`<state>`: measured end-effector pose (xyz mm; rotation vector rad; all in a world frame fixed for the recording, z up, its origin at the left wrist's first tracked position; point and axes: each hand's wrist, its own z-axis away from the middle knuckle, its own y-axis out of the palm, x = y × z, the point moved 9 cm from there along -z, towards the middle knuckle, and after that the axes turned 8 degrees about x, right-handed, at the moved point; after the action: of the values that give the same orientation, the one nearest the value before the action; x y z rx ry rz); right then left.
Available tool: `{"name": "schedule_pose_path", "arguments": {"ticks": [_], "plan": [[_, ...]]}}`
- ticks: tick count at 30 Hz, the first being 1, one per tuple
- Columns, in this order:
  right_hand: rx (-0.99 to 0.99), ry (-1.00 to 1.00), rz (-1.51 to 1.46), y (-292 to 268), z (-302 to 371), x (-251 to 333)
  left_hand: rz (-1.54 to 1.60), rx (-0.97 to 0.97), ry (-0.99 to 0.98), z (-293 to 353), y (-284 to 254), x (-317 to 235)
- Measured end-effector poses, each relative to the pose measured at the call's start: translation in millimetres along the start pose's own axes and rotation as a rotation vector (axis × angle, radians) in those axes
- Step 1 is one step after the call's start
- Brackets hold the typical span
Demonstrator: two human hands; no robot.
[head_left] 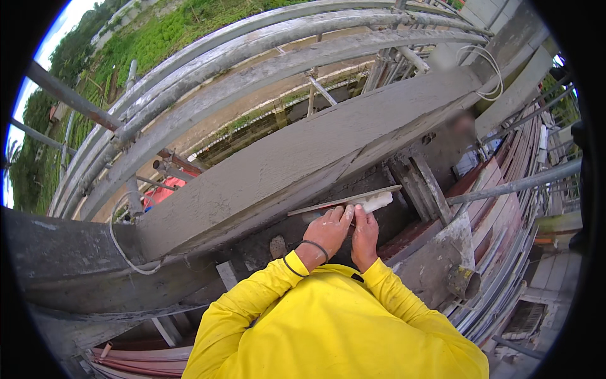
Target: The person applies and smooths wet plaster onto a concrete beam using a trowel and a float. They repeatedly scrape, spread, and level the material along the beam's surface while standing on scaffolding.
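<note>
Both my hands come together in front of my yellow-sleeved chest, just below the wet grey beam. My left hand [328, 234], with dark bands at the wrist and pale smears on the skin, is closed with its fingertips at a long thin flat board [344, 200] seen nearly edge-on. Beside it, my right hand [365, 239] is closed too, its fingertips against a rough whitish piece [377, 201] lying along the board's right part. The fingers hide how the whitish piece and the board meet.
A freshly coated concrete beam [303, 148] runs diagonally ahead, with scaffold pipes [252, 54] beyond it. A loose pale cable [123, 252] hangs at left. Another pipe [524, 182] crosses at right, near stacked boards [495, 208]. A blurred person [464, 129] is at the far right.
</note>
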<state>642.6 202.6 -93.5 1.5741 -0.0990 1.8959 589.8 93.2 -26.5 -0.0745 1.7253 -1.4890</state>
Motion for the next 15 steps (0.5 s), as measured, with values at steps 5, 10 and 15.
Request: {"name": "schedule_pose_path", "arguments": {"ticks": [5, 10, 15], "plan": [[-0.203, -0.257, -0.062, -47, -97, 18, 0.266, 0.262, 0.072, 37, -68, -6], [-0.26, -0.25, -0.016, -53, -200, 71, 0.623, 0.413, -0.396, 138, -54, 112], [-0.455, -0.167, 0.155, 4, -153, -8, 0.592, 0.51, -0.677, 225, -44, 200]]}}
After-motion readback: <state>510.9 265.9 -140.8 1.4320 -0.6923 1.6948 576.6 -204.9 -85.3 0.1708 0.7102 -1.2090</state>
